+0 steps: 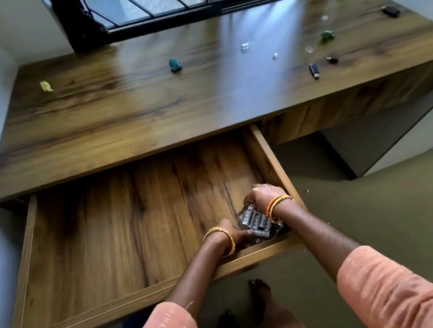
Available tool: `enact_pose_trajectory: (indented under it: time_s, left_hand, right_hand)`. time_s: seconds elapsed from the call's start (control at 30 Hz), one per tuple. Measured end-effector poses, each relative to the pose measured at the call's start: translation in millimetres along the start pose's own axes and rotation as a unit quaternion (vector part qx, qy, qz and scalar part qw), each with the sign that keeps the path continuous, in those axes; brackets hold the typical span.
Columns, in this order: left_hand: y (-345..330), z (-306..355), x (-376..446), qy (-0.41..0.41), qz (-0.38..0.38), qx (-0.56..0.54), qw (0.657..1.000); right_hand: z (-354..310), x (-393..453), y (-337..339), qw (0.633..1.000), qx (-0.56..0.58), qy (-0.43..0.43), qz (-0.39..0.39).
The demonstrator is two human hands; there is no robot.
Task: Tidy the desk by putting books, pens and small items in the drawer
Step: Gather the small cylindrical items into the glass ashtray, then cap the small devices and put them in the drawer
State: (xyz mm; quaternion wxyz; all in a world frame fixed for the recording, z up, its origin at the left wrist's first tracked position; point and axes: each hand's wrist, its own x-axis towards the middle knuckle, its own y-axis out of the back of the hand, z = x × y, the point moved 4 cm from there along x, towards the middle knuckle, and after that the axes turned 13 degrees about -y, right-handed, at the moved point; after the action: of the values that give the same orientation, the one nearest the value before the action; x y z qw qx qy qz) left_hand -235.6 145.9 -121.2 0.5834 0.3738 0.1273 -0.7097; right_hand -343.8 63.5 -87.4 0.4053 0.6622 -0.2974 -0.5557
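Head view, drawer (125, 232): pulled well out from under the table (119, 116); floor mostly bare wood, contents only in near right corner.
Head view, battery pack (257, 223): clear-wrapped cells lying in that near right corner, between both hands, just inside the front rail.
Left hand (232, 238): down in the drawer at the pack's near end; fingers curled in against the wrapper, apparently gripping it, partly hidden by the wrist.
Right hand (265, 194): over the pack's far end, knuckles up, fingers bent down onto the wrapper; grasp looks closed on it.
Done so far: one item in, by the look of it being settled into place.
Left on table: yellow scrap (46, 86) far left; teal lump (175, 65) mid; clear clip (245, 47); green pieces (327, 35); black stick (314, 70) and small black cap (332, 59); black block (391, 11) far right.
Books, pens: none visible.
Judgement: early stage; most small items still to collect.
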Motion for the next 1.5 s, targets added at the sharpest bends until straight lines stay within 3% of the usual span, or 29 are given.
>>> enact_pose_trajectory:
  time_s: [0.17,0.33,0.47,0.7,0.83,1.03,1.2,1.3,1.4,1.5]
  left_hand:
    - [-3,4,6,0.036,0.010,0.006,0.999]
    - [2,18,12,-0.025,0.094,-0.050,0.994]
    - [-2,18,13,-0.035,0.103,-0.070,0.992]
    - [-4,17,27,-0.034,0.140,-0.081,0.986]
    - [-4,15,28,-0.001,0.132,-0.135,0.982]
    - [1,16,29,0.017,0.120,-0.133,0.984]
    - [-3,25,28,-0.019,0.118,-0.032,0.992]
    - [-2,36,29,-0.046,0.055,0.081,0.994]
    - [2,54,21,-0.068,0.003,0.132,0.989]
    - [14,91,12,-0.131,0.047,0.146,0.979]
  right_hand:
    - [-2,1,2,1.000,0.022,-0.013,0.005]
    - [0,-2,4,0.997,0.051,-0.057,0.027]
    - [1,-8,0,0.994,0.017,-0.082,0.069]
    - [-2,-9,-4,0.996,-0.020,-0.076,0.035]
    - [-3,-3,-1,0.996,-0.057,-0.065,0.038]
    - [0,-4,4,0.998,-0.017,-0.059,0.020]
    - [3,-19,1,0.997,0.021,-0.068,-0.007]
    - [6,-20,0,0.995,0.050,-0.087,-0.022]
    - [2,-21,4,0.991,0.091,-0.099,0.016]
    - [8,-22,27,0.974,0.197,-0.093,0.064]
